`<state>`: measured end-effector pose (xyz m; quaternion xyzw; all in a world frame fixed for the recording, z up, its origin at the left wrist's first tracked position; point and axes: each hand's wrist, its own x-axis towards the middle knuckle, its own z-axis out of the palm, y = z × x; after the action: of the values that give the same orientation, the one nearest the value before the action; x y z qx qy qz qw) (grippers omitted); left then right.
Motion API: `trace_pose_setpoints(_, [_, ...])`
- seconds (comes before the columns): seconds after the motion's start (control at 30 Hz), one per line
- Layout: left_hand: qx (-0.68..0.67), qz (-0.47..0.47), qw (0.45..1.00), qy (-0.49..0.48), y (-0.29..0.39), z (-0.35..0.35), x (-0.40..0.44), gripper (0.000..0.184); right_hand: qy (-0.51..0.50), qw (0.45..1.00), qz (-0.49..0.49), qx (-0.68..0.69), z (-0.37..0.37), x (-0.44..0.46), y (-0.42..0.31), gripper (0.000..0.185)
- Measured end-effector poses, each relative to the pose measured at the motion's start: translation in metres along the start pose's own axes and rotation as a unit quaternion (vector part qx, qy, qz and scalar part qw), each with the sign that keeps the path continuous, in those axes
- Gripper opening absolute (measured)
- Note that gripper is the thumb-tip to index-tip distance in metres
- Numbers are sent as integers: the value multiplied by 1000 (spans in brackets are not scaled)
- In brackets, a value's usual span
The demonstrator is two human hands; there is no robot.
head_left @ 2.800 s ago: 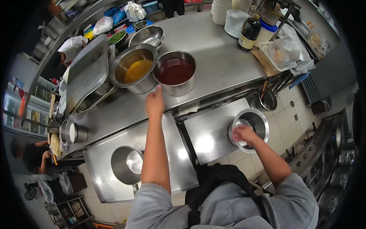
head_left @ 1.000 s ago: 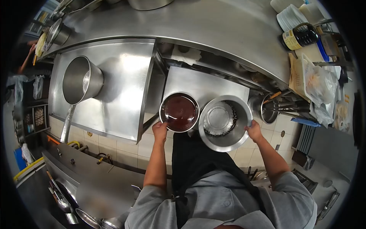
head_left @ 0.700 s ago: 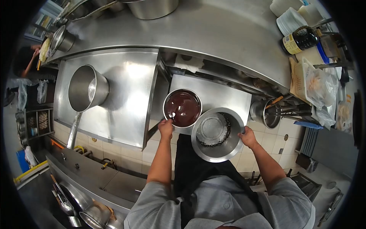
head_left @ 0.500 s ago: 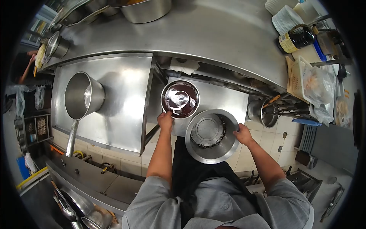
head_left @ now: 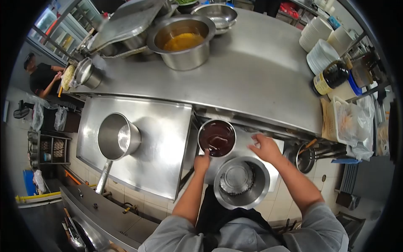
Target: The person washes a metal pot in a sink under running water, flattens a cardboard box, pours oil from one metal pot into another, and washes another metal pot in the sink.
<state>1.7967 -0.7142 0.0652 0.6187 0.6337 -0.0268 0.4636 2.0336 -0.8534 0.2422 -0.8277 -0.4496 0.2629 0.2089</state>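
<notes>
My left hand grips the near left rim of a round metal pot, its thumb over the edge. Dark reddish-brown, glossy liquid fills much of the pot. To the right of it my right hand is in the air, fingers partly spread and holding nothing. Below that hand, close to my apron, a wide metal basin stands with dark specks around its bottom. The pot is on a low steel surface.
On the left steel counter stands a long-handled saucepan. The upper counter carries a large pot of orange-yellow liquid, stacked plates and a dark bottle. A co-worker is at the far left.
My right hand has let go of the basin's rim and moved up and left toward the pot. My left hand still holds the pot. The view has tilted up, showing more of the upper counter.
</notes>
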Motion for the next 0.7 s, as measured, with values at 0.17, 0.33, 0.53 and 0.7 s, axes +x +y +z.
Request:
trace_pose_setpoints(0.17, [71,206,976,-31,73,-89,-91,54,142,961,34,234,-68,201,-137,57])
trace_pose_setpoints(0.33, [-101,295,945,-98,130,-148,-87,40,134,895,168,391,-91,299,-204,50])
trace_pose_setpoints(0.53, [-172,350,918,70,204,-196,-11,46,170,866,181,434,-78,336,-196,26])
trace_pose_setpoints(0.7, [-254,319,890,202,257,-217,71,52,133,921,135,340,-87,327,-150,19])
